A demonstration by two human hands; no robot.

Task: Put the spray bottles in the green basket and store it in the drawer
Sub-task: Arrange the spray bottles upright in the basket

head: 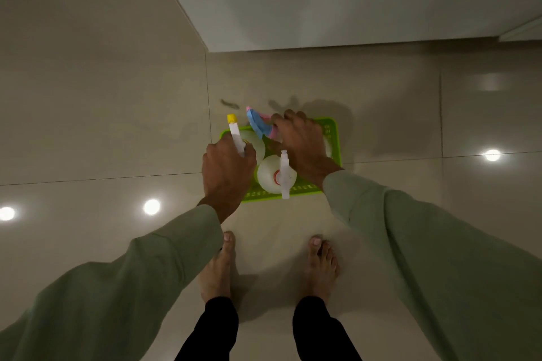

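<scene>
We are standing barefoot on a glossy beige tiled floor [102,126] that is reflecting round ceiling lights, with a white cabinet front [337,0] rising at the far side. The green basket [333,138] is sitting on the floor just beyond our feet [217,267], between us and the cabinet. Our left hand [227,173] is closing around the neck of a white spray bottle with a yellow nozzle [236,133], which is standing in the basket's far left part. Our right hand [302,143] is gripping a spray bottle with a blue and pink trigger head [258,123], and it is leaning over the basket's far edge. A third white spray bottle with a red collar [277,174] is standing untouched in the near part of the basket, between our two wrists. Pale green sleeves [410,243] are covering both our arms.
</scene>
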